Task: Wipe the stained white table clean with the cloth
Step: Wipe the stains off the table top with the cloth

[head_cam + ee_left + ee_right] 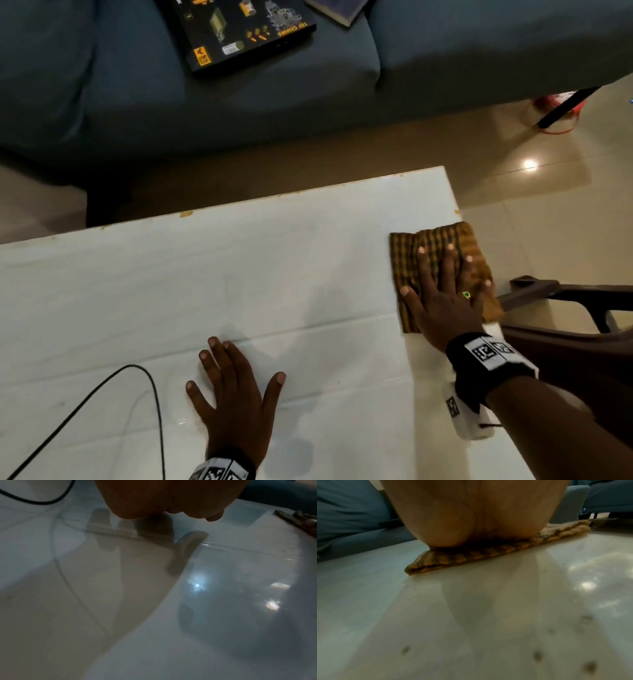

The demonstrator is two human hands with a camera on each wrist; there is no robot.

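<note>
A folded yellow-brown checked cloth (407, 260) lies at the right edge of the white table (239, 281). My right hand (445, 291) presses flat on it with fingers spread and straight. In the right wrist view the palm (471, 513) bears down on the cloth (471, 557), and several small dark specks (590, 666) mark the table near the camera. My left hand (233, 390) lies flat on the bare table near the front, fingers spread. In the left wrist view the palm (163, 497) hovers close over the glossy table (223, 615).
A black cable (150, 387) curves over the table's front left. A brown chair (565, 308) stands against the table's right side. Beyond the far edge is a blue sofa (102, 85) with a black box (239, 31) on it. Chipped brown spots (186, 214) mark the far edge.
</note>
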